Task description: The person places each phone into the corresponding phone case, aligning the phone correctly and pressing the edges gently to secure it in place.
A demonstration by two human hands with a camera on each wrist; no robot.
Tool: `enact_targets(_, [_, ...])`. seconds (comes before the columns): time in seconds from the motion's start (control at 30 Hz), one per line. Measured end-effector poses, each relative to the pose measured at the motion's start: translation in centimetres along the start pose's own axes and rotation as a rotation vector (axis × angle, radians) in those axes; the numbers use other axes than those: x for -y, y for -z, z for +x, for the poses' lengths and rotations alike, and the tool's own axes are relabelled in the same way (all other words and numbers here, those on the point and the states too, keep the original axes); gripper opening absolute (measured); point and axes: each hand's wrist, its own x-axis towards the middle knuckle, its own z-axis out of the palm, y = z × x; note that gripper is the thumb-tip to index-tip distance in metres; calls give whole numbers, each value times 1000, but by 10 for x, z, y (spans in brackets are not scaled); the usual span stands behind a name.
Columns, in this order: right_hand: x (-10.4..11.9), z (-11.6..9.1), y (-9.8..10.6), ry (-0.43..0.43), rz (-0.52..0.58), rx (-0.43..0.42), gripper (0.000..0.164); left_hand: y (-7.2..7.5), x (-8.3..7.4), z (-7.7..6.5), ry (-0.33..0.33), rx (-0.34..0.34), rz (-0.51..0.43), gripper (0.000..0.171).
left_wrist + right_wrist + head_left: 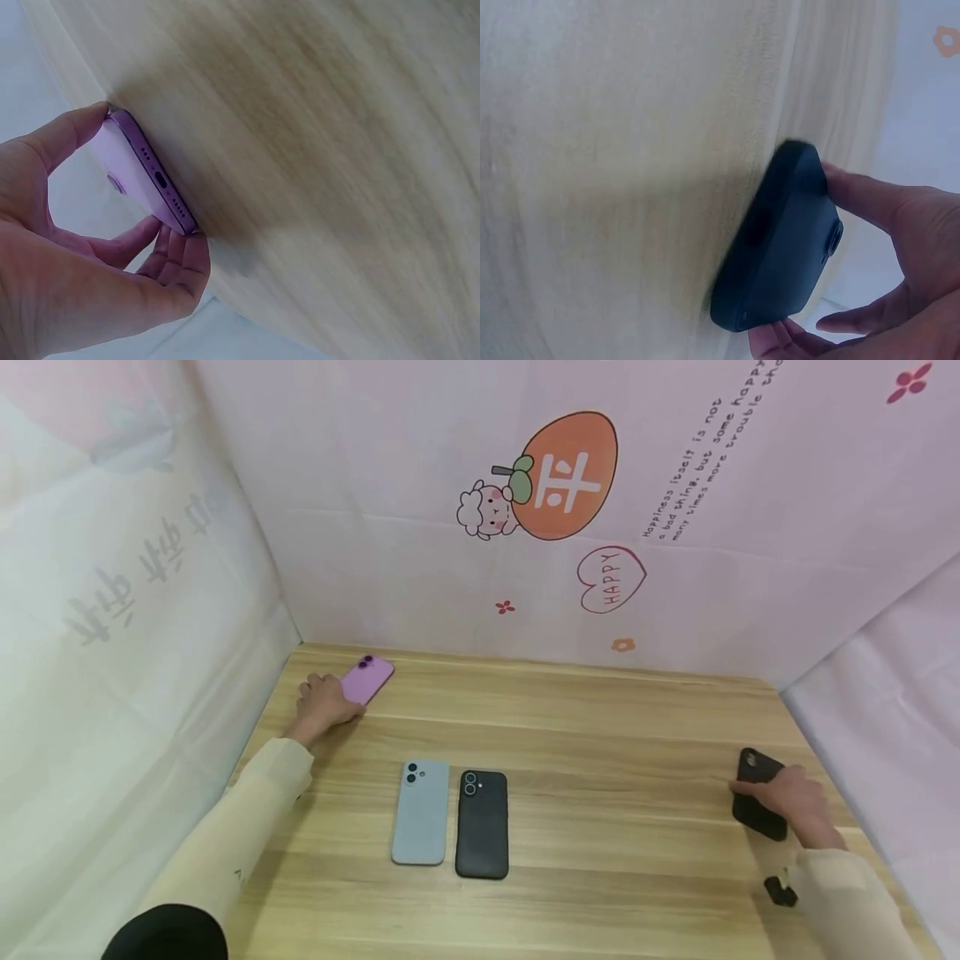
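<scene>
Purple phone (369,681) is at the far left corner of the wooden surface (607,735), its edges pinched between thumb and fingers in the grip of the left hand (324,703). Toward the right edge, the right hand (797,797) grasps a black phone (757,814) by its sides. Between the hands, a pale blue phone (420,818) and a dark grey phone (482,835) lie side by side, slightly apart. Printed white cloth (375,568) hangs behind.
</scene>
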Motion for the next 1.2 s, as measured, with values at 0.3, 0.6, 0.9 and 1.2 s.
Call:
enact_targets(0.3, [-2,-2,2,71,8,89,123,2,-8,-1,11,14,-32,82])
enact_targets(0.6, [1,-5,6,141,41,-1,93,0,-9,2,-66,61,-52,97])
enact_targets(0.9, [7,-12,14,247,48,-75,59,2,-13,2,-74,68,-74,72])
enact_targets(1.2, [12,-15,19,275,56,-43,43,1,-17,-3,-118,24,-140,45])
